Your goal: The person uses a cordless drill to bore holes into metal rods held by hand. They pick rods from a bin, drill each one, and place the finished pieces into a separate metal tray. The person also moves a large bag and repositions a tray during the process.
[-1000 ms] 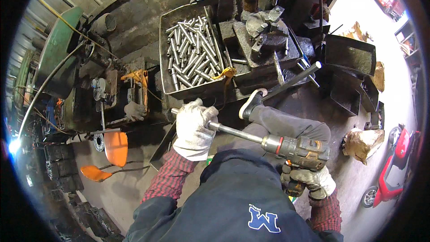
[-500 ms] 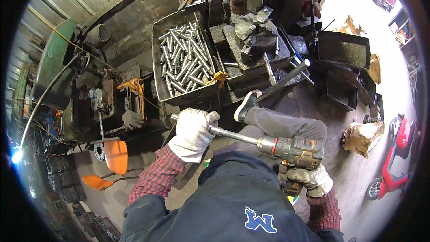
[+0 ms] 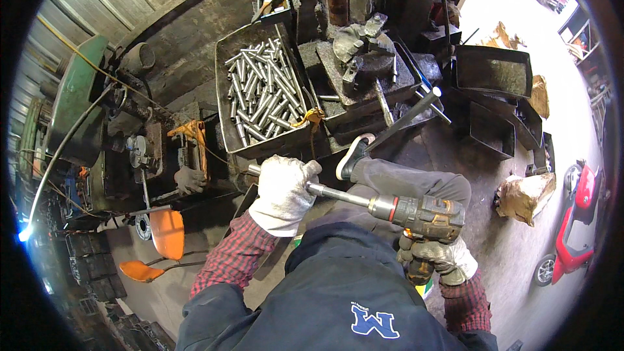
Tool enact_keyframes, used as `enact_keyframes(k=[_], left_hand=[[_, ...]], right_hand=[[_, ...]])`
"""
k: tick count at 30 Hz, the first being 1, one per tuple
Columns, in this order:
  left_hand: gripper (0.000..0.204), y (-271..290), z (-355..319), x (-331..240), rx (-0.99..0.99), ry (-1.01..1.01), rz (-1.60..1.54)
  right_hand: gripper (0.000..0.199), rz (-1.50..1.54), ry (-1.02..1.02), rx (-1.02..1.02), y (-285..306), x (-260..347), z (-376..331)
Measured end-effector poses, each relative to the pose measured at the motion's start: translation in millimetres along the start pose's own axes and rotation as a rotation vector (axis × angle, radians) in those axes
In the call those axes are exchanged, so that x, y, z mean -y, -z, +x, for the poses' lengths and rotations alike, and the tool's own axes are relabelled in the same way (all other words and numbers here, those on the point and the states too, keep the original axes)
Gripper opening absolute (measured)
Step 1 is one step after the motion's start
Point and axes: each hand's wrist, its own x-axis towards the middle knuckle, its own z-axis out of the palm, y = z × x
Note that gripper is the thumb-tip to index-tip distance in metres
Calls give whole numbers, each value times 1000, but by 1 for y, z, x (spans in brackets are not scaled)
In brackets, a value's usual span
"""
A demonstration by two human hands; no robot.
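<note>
The gloved left hand (image 3: pixel 284 190) is clenching the long extension shaft (image 3: pixel 338 195) of the impact wrench (image 3: pixel 422 214), whose grip the gloved right hand (image 3: pixel 439 259) is grasping at four o'clock. A raised knee (image 3: pixel 416 185) is crowding the tool; the tray of metal rods (image 3: pixel 260 94) is sitting at twelve o'clock.

Worker in gloves, plaid sleeves and a dark blue top

The left hand (image 3: pixel 284 190) wears a thick, off-white work glove; the right hand (image 3: pixel 441 259) wears a similar one, greyer and dirtier. Both sleeves (image 3: pixel 234 257) are red-and-dark plaid. The navy top (image 3: pixel 338 299) carries a blue-and-white emblem. Grey trousers (image 3: pixel 403 182) end at a dark shoe (image 3: pixel 354 156) with a white sole.
</note>
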Motion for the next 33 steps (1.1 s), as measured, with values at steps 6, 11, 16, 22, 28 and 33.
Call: enact_keyframes(k=[6, 11, 16, 22, 28, 33], left_hand=[[10, 1, 3, -4, 23, 5, 10], [11, 3, 4, -6, 58, 12, 54], [11, 3, 7, -9, 36, 12, 53], [10, 2, 9, -12, 21, -8, 120], [9, 3, 11, -14, 16, 3, 72], [8, 3, 12, -16, 23, 3, 62]], right_hand=[[62, 46, 15, 41, 5, -9, 7], [63, 217, -1, 76, 11, -17, 9], [65, 291, 19, 139, 11, -22, 12], [65, 207, 1, 82, 8, -19, 11], [65, 231, 15, 100, 2, -18, 13], [65, 236, 26, 116, -1, -19, 15]])
